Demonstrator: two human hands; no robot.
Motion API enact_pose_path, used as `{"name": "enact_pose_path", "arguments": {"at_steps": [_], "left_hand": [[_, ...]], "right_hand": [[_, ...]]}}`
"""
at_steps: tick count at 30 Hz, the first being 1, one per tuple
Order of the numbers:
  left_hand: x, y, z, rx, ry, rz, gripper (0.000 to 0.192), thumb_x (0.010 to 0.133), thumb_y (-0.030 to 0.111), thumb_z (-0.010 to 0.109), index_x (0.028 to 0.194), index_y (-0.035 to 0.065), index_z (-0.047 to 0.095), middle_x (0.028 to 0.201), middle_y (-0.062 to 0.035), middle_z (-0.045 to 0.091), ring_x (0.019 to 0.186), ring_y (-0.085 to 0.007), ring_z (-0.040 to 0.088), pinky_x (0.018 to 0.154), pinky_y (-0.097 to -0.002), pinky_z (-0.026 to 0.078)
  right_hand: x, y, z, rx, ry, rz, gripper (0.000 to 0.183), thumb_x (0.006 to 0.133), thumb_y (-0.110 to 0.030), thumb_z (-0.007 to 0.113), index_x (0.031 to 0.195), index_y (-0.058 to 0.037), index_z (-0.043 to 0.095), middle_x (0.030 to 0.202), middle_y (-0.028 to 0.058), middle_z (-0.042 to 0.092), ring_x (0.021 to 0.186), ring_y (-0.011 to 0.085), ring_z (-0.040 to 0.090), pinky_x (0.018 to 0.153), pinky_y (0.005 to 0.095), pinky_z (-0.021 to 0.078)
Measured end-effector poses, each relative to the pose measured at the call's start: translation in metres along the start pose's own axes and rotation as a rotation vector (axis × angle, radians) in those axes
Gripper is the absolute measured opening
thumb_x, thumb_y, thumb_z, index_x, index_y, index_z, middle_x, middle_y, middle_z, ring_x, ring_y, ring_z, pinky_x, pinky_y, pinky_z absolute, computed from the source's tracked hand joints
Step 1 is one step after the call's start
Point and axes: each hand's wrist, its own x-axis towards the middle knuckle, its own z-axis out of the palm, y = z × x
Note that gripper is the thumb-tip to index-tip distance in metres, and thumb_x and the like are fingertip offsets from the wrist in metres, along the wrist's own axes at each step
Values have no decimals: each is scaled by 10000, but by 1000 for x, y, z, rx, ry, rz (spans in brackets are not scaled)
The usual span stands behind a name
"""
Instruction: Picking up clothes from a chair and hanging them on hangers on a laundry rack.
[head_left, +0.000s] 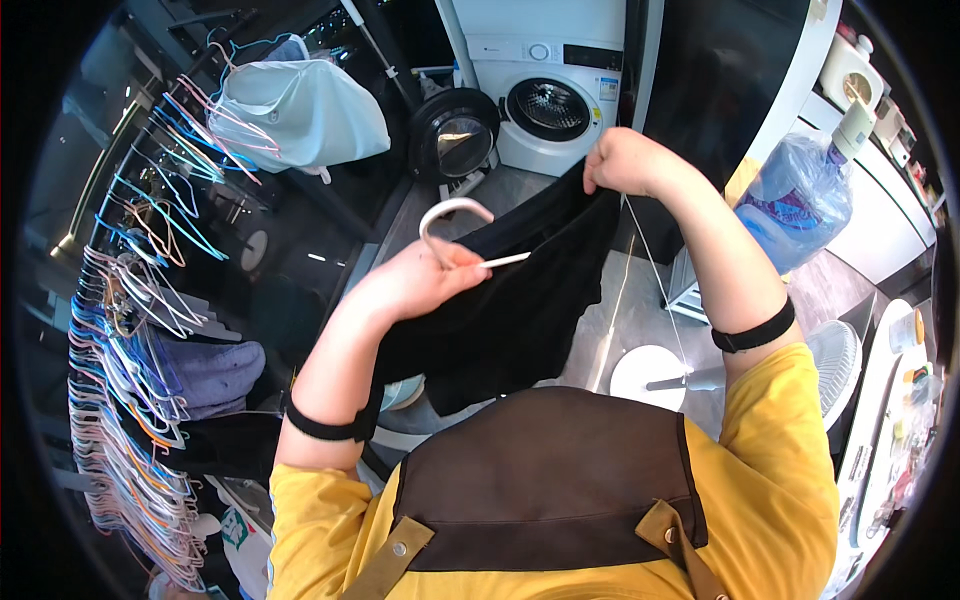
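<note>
A black garment (502, 330) hangs stretched between my two hands; its exact kind is hard to tell. My left hand (442, 274) grips a pale plastic clothes hanger (457, 206) just below its hook. One arm of that hanger points right and reaches the garment's opening, while the rest is hidden behind my hand and the cloth. Up and to the right, my right hand (619, 161) pinches the garment's upper edge and pulls it outward. From near that hand a thin white drawstring or cord (652, 262) runs down toward the floor.
At the back stands a white front-loading washing machine (547, 90), its round door (455, 135) swung open leftward. A rail at left carries many hangers (135, 420), a pale blue cloth (307, 112) and a purple towel (210, 375). On the right are a bagged water bottle (799, 199) and a fan (832, 367).
</note>
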Motion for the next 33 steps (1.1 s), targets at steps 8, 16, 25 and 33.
{"name": "enact_pose_path", "arguments": {"at_steps": [8, 16, 25, 33], "left_hand": [[52, 17, 3, -513, 51, -74, 282, 876, 256, 646, 982, -5, 657, 549, 65, 412, 437, -19, 316, 397, -192, 211], [46, -43, -20, 185, 482, 446, 515, 656, 199, 793, 1069, 58, 520, 1134, -102, 518, 950, -310, 582, 837, -359, 461], [57, -179, -92, 51, 776, 462, 198, 779, 56, 672, 917, -2, 542, 975, -123, 585, 836, -256, 589, 752, -303, 468], [79, -242, -144, -373, 616, 199, 161, 835, 91, 602, 964, -5, 595, 913, -83, 661, 824, -160, 614, 759, -278, 480]], "right_hand": [[10, -33, 17, 0, -136, -475, 417, 786, -306, 628, 1140, -86, 611, 992, 141, 636, 923, 281, 611, 811, 354, 479], [77, -40, 47, 343, 127, -434, 224, 813, -277, 641, 950, -103, 679, 776, 97, 659, 754, 257, 636, 675, 357, 481], [178, -72, 50, 327, 4, -319, 205, 865, -221, 612, 974, -55, 662, 733, 99, 628, 688, 217, 585, 664, 322, 455], [251, -81, 76, 248, 258, -548, 169, 859, -207, 611, 943, -65, 645, 798, 126, 616, 752, 286, 604, 674, 366, 472]]}}
